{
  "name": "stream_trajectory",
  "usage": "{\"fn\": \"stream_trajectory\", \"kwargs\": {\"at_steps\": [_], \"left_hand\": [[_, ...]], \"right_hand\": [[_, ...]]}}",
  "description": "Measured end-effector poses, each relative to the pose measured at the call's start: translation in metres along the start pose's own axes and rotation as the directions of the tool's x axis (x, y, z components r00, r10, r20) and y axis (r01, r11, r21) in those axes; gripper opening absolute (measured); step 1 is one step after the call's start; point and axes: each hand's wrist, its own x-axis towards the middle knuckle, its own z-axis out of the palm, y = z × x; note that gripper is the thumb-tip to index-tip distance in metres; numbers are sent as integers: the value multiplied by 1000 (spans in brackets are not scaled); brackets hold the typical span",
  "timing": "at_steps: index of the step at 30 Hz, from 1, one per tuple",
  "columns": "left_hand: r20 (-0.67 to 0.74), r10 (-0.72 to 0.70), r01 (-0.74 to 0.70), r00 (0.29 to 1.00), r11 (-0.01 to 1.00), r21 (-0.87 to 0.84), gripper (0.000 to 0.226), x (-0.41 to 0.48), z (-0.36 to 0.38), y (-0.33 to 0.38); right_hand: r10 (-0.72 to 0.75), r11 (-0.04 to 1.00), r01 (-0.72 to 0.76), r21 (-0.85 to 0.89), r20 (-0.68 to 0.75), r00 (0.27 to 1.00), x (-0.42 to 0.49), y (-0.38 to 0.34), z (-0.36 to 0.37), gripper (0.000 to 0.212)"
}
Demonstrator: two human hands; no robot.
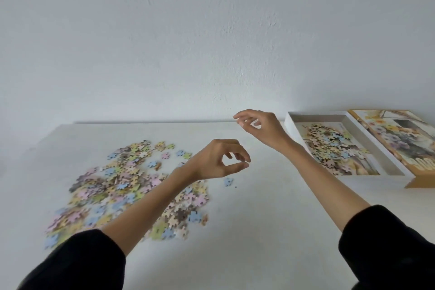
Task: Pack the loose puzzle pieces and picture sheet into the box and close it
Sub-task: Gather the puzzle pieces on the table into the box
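Pastel puzzle pieces (122, 190) sprawl in a loose heap. The left hand (216, 160) and right hand (261, 128) hover, fingers loosely curled and empty.

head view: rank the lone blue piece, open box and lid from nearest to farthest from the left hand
1. Lone blue piece, close below the left hand.
2. Open box, off to the right.
3. Lid, right of the box.

Pastel pink, blue, yellow, green puzzle pieces (122, 186); white box (317, 113); floral lid (400, 139); black sleeves (77, 261).
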Motion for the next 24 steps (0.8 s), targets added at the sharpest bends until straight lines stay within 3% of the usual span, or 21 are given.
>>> {"fn": "stream_trajectory", "kwargs": {"at_steps": [8,13,16,19,22,24], "left_hand": [[-44,-89,92,995,993,78,18,-95,-65,-50],[-54,-207,212,977,970,121,35,-147,-87,-89],[0,-231,229,973,963,144,28,-166,-85,-104],[27,-225,218,974,962,164,43,-176,-80,-109],[-48,-212,218,976,947,238,43,-185,-78,-118],[-144,-262,296,954,899,324,50,-189,-79,-127]], "right_hand": [[-34,999,33,41,28,999,1,-54,97,20],[15,999,-11,-39,110,994,-18,-57,154,28],[47,993,-27,-115,170,984,-25,-60,176,31],[26,980,6,-200,157,987,-30,-63,192,29],[23,988,-3,-152,126,992,-31,-67,196,29],[55,981,-43,-189,57,997,-27,-65,195,34]]}}
